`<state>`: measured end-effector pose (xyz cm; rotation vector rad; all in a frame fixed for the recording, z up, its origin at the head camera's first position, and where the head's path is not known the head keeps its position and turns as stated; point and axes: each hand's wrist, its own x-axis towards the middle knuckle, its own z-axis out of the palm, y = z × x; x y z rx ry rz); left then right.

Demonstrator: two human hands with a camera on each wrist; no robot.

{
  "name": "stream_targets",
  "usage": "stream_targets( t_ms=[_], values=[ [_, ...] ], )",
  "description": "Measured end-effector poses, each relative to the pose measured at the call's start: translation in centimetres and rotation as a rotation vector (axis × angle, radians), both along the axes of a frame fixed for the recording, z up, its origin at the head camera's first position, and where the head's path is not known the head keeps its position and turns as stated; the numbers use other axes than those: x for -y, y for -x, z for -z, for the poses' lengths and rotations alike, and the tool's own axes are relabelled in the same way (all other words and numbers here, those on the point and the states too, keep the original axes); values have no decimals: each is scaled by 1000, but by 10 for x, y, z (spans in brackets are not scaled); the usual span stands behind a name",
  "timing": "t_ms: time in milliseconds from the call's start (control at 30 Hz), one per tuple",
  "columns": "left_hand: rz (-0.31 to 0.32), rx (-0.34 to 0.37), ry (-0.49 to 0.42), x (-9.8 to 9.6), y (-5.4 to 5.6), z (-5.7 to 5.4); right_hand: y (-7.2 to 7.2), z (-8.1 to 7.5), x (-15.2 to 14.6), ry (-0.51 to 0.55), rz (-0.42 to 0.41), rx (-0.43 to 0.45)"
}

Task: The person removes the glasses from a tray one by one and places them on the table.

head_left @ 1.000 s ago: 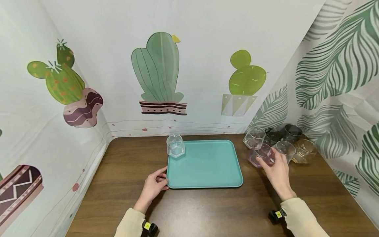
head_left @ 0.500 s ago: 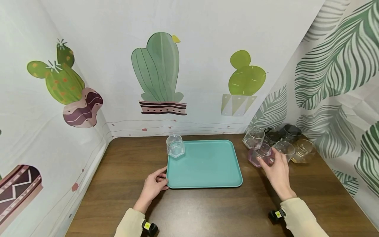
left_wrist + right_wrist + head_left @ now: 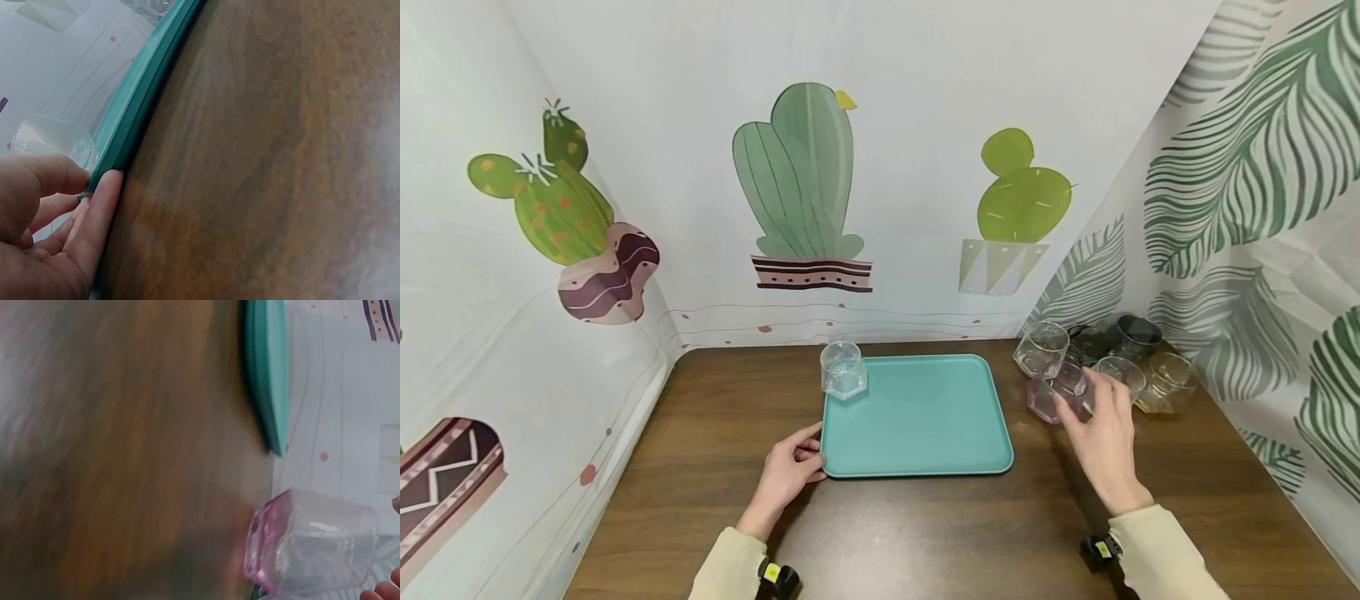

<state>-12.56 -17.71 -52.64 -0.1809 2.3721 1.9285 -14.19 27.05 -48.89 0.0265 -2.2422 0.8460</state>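
Note:
My left hand [image 3: 788, 471] is at the near left corner of the turquoise tray [image 3: 917, 425], thumb and fingers holding its rim. In the left wrist view the fingertips press on the tray's edge [image 3: 134, 100]. A clear glass [image 3: 844, 372] with a hexagonal base stands on the tray's far left corner. On the right, my right hand [image 3: 1105, 442] is spread beside a pink-based glass [image 3: 1047, 398] standing upright on the table. The right wrist view shows the pink glass [image 3: 306, 544] with the fingertips [image 3: 384, 592] apart from it.
Several more glasses crowd the far right corner: a clear glass [image 3: 1042, 346], a dark glass [image 3: 1137, 335], another clear glass [image 3: 1122, 373] behind the right hand and an amber glass [image 3: 1168, 382]. Patterned cloth [image 3: 910, 250] hangs behind the wooden table [image 3: 910, 533].
My right fingers have loosened from the pink glass and shifted slightly right, away from its side. The glass stays in place. The left hand and tray have barely moved.

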Motion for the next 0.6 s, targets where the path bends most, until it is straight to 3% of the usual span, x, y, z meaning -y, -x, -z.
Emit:
stream_targets(
  t_ms=[433,600],
  values=[
    [-3,22,12,0,0,1,8,-15,42,30,-120,6],
    [-4,18,6,0,1,3,15,-15,62,30,-194,79]
  ],
)
